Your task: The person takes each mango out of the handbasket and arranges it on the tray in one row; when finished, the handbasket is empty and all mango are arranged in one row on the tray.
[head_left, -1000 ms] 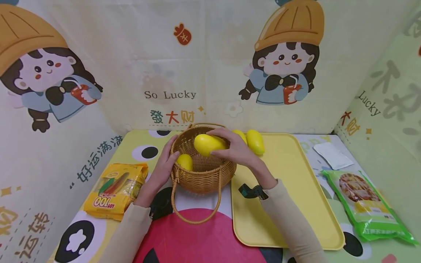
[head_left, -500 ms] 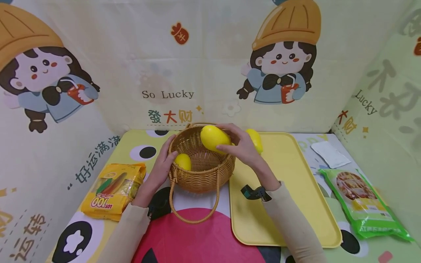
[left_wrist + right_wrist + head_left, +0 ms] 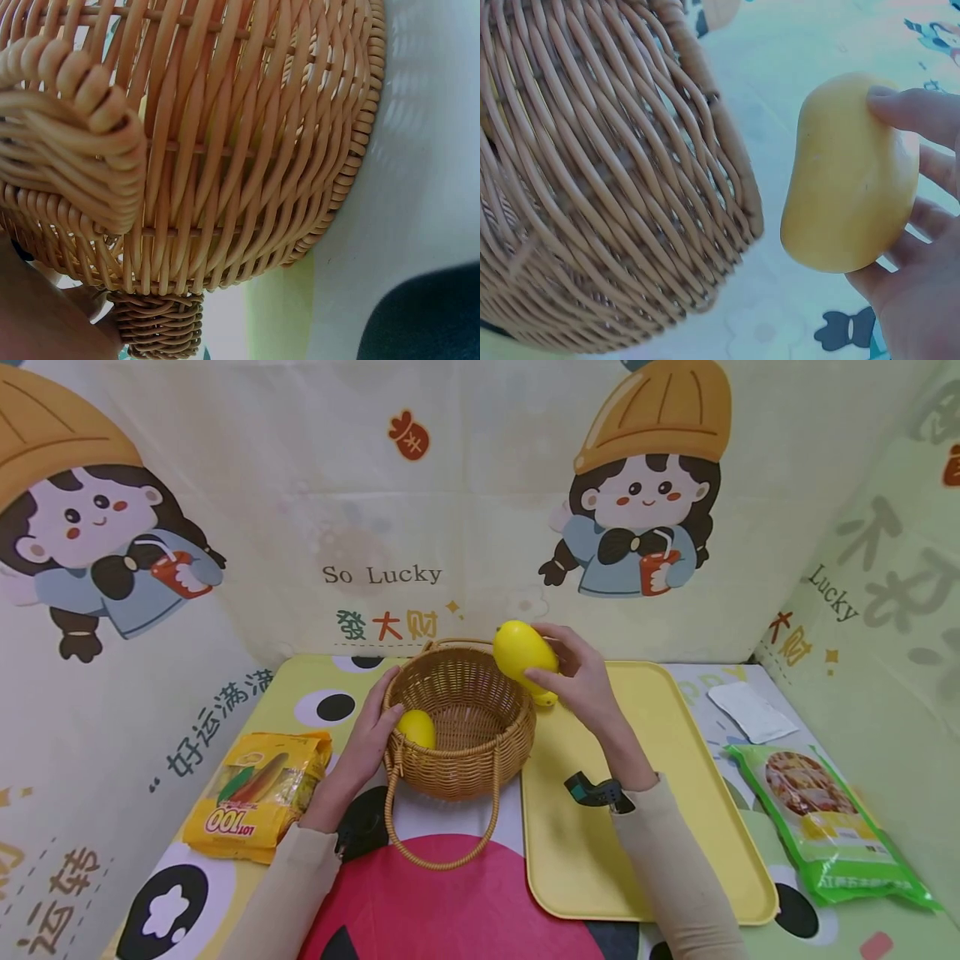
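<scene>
My left hand (image 3: 369, 731) grips the left rim of a round wicker basket (image 3: 459, 774), thumb over the edge. Inside the basket, against its left wall, lies a yellow mango (image 3: 416, 728). My right hand (image 3: 587, 687) holds another yellow mango (image 3: 522, 649) between thumb and fingers, raised at the basket's far right rim. In the right wrist view this mango (image 3: 847, 180) is apart from the woven wall (image 3: 615, 165). Below it, a bit of another yellow fruit (image 3: 546, 699) shows on the tray, mostly hidden by the hand and mango. The left wrist view is filled by wicker (image 3: 225, 150).
A yellow tray (image 3: 600, 860) lies right of the basket. The basket's handle (image 3: 442, 867) hangs down in front. An orange snack bag (image 3: 255, 793) lies left; a green food bag (image 3: 832, 827) and a white packet (image 3: 752, 712) lie right. A printed cloth wall stands behind.
My right hand has lifted the mango from inside the basket, up and rightward over its rim. It now covers most of the fruit on the tray. My left hand has stayed on the rim.
</scene>
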`<move>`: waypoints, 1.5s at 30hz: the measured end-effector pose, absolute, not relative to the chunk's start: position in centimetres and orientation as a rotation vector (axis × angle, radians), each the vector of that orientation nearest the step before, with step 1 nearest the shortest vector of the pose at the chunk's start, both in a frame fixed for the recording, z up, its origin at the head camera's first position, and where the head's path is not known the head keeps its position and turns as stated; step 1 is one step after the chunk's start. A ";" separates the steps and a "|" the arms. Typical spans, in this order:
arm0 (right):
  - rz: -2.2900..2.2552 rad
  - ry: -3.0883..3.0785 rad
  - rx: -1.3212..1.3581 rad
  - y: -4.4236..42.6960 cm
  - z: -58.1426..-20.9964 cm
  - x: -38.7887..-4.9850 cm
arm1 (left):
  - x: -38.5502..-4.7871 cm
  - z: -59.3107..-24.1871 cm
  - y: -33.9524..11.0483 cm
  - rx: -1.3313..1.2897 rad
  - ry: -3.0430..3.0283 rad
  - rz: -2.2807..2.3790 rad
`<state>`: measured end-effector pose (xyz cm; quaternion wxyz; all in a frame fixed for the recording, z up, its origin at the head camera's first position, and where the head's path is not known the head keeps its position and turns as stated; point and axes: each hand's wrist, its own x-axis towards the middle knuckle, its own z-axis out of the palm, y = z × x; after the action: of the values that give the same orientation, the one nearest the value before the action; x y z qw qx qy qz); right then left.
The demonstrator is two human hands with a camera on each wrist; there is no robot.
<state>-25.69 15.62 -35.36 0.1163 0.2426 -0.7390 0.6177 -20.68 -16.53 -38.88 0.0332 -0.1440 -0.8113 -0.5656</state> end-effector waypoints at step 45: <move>1.802 -2.119 0.039 23.4 -38.0 -27.8 | -20.7 -38.8 -16.6 -0.472 -2.484 -1.725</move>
<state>-27.78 23.41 -37.97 0.1790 0.0139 -0.7493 0.6374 -20.71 -16.56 -38.79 0.0402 -0.1542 -0.8109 -0.5631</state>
